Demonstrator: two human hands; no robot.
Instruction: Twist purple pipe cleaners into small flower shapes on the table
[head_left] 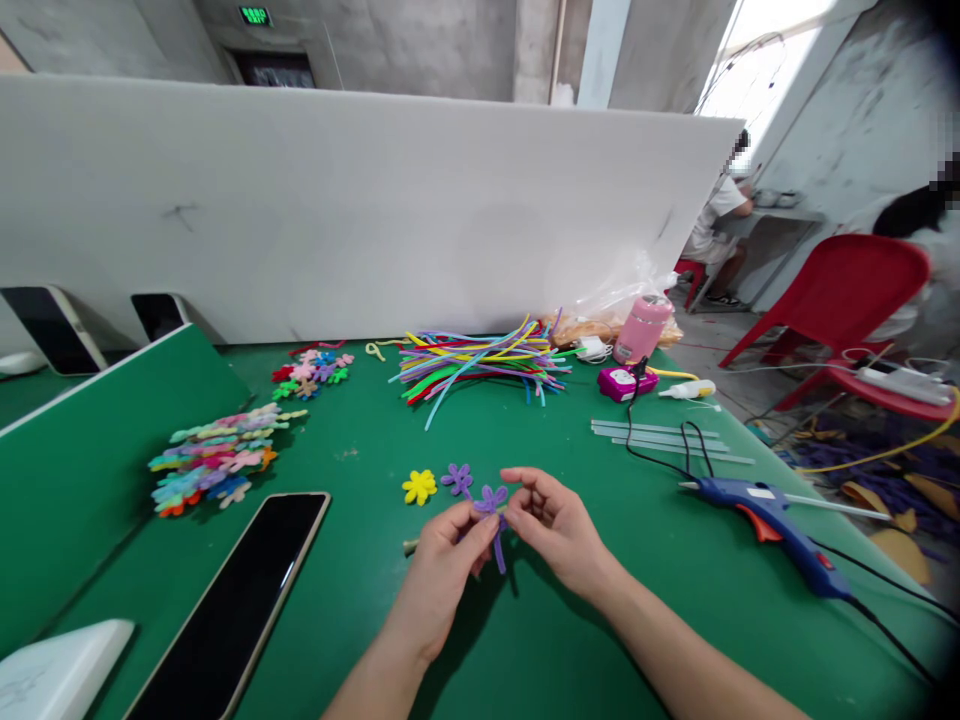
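Note:
A purple pipe-cleaner flower (491, 499), with a loose stem end hanging down, is pinched between the thumb and fingers of my left hand (454, 560). My right hand (559, 525) is at the flower's right side, its thumb and forefinger bent close together at the petals. Whether those fingertips grip a petal or only touch it is hard to make out. Just beyond my hands, a finished-looking purple flower (457, 479) and a yellow flower (419, 487) lie on the green table. A small greenish piece (410, 547) pokes out beside my left hand.
Colourful pipe cleaners (487, 362) lie piled at the back. Small flowers form two heaps, one far (311, 374), one left (217, 455). A phone (232, 600) lies front left. At right are a blue glue gun (772, 530), glue sticks (667, 440) and a pink bottle (643, 328).

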